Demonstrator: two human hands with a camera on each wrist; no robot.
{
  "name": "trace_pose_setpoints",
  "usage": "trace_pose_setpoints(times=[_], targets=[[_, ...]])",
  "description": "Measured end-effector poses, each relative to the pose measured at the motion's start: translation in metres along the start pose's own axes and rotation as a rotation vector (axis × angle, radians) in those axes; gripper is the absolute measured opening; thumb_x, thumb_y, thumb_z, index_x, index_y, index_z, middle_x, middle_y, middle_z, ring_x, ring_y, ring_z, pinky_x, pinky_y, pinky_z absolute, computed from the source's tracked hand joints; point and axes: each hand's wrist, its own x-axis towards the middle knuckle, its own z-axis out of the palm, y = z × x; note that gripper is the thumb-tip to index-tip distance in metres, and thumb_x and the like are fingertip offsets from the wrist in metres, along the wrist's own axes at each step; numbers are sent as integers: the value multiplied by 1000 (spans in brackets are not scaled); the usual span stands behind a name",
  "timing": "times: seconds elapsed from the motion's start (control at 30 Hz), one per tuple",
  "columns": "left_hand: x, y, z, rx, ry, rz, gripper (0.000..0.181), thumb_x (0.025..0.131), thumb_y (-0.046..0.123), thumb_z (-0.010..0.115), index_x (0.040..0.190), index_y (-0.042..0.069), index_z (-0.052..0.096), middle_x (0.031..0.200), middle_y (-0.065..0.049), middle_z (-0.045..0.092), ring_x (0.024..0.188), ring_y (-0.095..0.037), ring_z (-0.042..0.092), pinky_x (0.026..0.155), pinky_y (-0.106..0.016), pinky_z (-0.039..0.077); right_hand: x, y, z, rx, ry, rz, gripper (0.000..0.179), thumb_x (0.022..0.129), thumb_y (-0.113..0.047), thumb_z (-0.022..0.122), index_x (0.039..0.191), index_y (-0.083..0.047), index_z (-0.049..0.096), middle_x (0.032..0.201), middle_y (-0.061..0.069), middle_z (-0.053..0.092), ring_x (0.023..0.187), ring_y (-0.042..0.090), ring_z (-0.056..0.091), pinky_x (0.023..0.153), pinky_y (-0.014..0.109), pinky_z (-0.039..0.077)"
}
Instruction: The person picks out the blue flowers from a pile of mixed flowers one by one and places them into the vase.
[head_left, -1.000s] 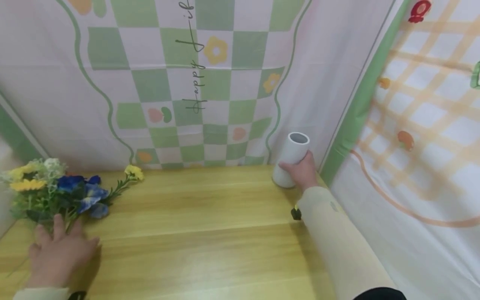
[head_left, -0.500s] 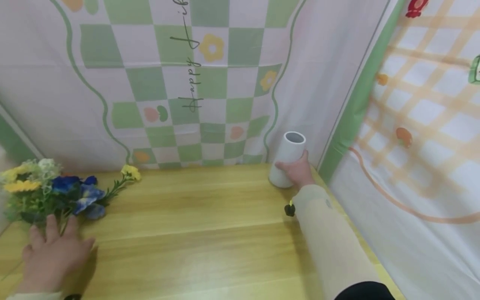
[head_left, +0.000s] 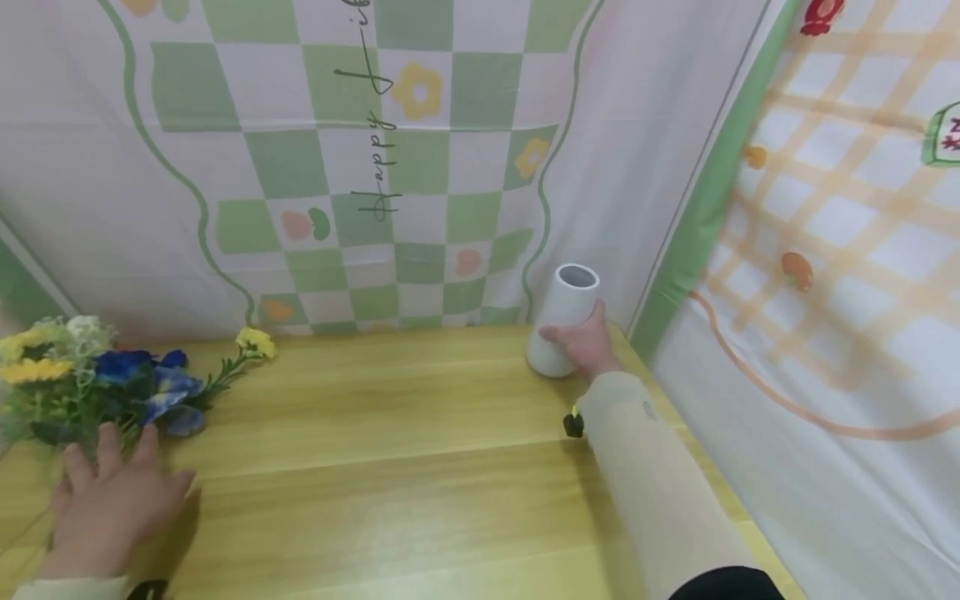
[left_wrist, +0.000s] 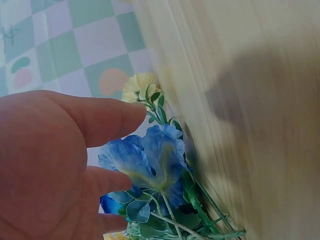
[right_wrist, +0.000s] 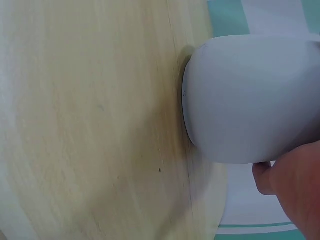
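Note:
At the back right of the table, a white cylindrical vase (head_left: pixel 558 312) stands nearly upright, its open mouth facing up. My right hand (head_left: pixel 588 342) grips it around the middle from the right side, thumb toward me. In the right wrist view the smooth wall of the vase (right_wrist: pixel 255 100) fills the right, its base right at the wood. On the far left lies a bunch of artificial flowers (head_left: pixel 123 375), yellow, white and blue. My left hand (head_left: pixel 116 508) is spread with straight fingers over its stem end. A blue flower (left_wrist: pixel 160 155) shows just beyond those fingers in the left wrist view.
The wooden table (head_left: pixel 390 433) runs back to a green-and-white checked curtain (head_left: pixel 360 167). On the right hangs another curtain (head_left: pixel 840 275) with an orange plaid print, close to the table's right edge. A single yellow flower (head_left: pixel 255 342) sticks out from the bunch.
The head view has shifted slightly, so the scene sits farther left. My right hand has edged the vase a little to the left. The left hand stays by the flower stems, fingers still spread.

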Motion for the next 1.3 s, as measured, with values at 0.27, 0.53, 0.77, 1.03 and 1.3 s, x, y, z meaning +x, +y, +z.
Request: trace_pose_setpoints(times=[0.27,0.53,0.77,1.03,1.3], targets=[[-1,0,3,-7,14,61,100,97,64,43,150,-12,7,142,-39,-31,120,-69,-30,92,-83,-8,-2,0,7,21,-52,-21,111,70,-11,88,152,-12,14,139,20,43,125,39,45,110,54,33],[-1,8,1,18,8,107,97,99,65,36,150,-14,8,142,-40,-32,121,-69,-29,93,-83,-6,-12,-7,17,61,-119,-54,103,67,-7,89,146,-10,22,136,18,45,124,38,47,109,54,34],[-2,18,-4,25,-37,90,96,100,62,39,149,-16,9,142,-43,-29,123,-70,-26,94,-83,-4,-21,-14,26,48,-192,-62,107,67,-11,90,148,-12,21,136,17,45,124,37,46,111,54,31],[0,22,-4,32,-85,29,96,99,61,44,149,-15,11,141,-42,-30,122,-69,-28,96,-81,-5,-27,-17,35,72,-238,-74,109,67,-12,92,150,-14,22,133,15,50,120,35,50,109,53,35],[4,24,-3,39,-103,-6,95,98,59,50,148,-14,15,143,-43,-28,125,-67,-27,98,-82,-3,-46,-28,52,99,-334,-81,106,68,-9,90,150,-15,24,132,14,51,120,33,51,109,51,34]])
